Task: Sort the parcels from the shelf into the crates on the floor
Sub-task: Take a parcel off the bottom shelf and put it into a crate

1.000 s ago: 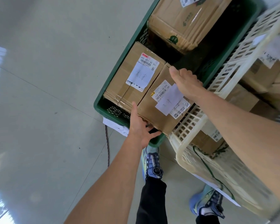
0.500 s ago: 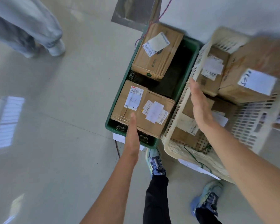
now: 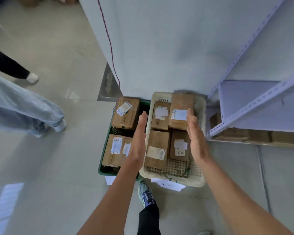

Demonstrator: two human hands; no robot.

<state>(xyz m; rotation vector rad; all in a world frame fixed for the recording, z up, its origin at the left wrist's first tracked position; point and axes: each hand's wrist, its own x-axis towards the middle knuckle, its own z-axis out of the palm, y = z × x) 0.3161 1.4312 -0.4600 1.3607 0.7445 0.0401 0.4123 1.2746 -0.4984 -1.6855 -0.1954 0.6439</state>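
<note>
A green crate (image 3: 103,172) stands on the floor with three brown cardboard parcels, one at its far end (image 3: 125,112) and two side by side at the near end (image 3: 114,150). Right of it a cream crate (image 3: 178,181) holds several labelled parcels, one marked 7786 (image 3: 180,146). My left hand (image 3: 138,141) hovers flat and empty over the seam between the crates. Over the cream crate's right side my right hand (image 3: 196,138) is held flat, palm inward, holding nothing. Both hands are above the parcels, not touching them.
A white metal shelf (image 3: 255,100) rises at the right, with more parcels (image 3: 241,135) under its lowest board. A white wall with a red cord (image 3: 109,39) stands behind the crates. Two other people's legs (image 3: 24,107) are at the left. My shoe (image 3: 146,195) is near the crates.
Both hands let go of the parcel in the green crate and lifted away, fingers straight. The view pulled back and up, bringing the wall and shelf into sight.
</note>
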